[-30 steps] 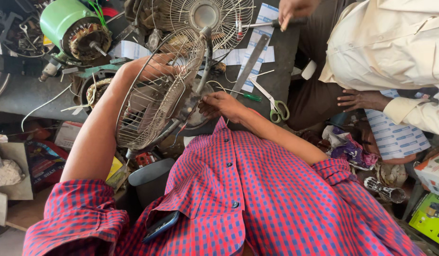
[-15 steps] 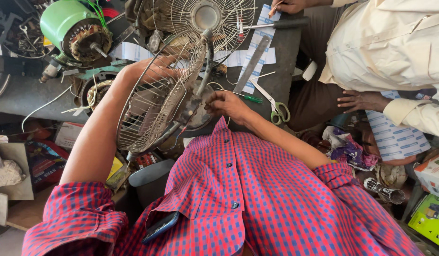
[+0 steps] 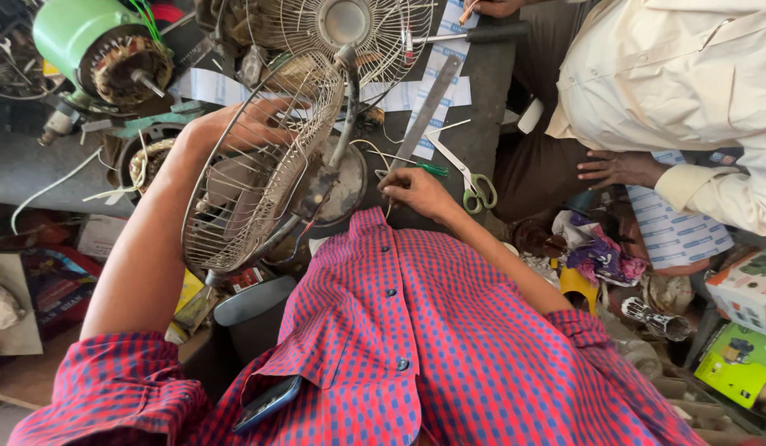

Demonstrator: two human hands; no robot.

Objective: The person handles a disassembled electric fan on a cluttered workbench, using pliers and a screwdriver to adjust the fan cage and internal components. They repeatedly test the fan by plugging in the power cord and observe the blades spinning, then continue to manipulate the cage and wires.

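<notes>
Counts: two wire fan guards, one green motor housing, one steel ruler, one pair of scissors, one green-handled screwdriver, two hands of the wearer, one more hand of a second person.

Near fan guard (image 3: 255, 177): round cage of thin rusty-grey wire, spokes running from a hub to the rim, tilted on edge above the dark bench (image 3: 36, 173), left of centre. A bent metal stem runs down its right side to a round dark base.

Left hand (image 3: 238, 128): behind the guard at its 12 o'clock, fingers curled onto the wires, gripping the cage.

Right hand (image 3: 412, 188): at 3 o'clock of the guard, just beside the base, fingers pinched together on a thin wire or tool; what exactly it holds cannot be told.

Second fan guard (image 3: 350, 33): paler, at 12 o'clock of the first, lying flatter, round hub at centre.

Green motor housing (image 3: 94, 41): 10 o'clock, copper windings showing.

Steel ruler (image 3: 424, 111), scissors (image 3: 474, 186) with green-yellow handles and screwdriver (image 3: 420, 168): 2 o'clock, near the right hand.

Second person's hand (image 3: 618, 169): far at 3 o'clock, resting flat, cream sleeve.
</notes>
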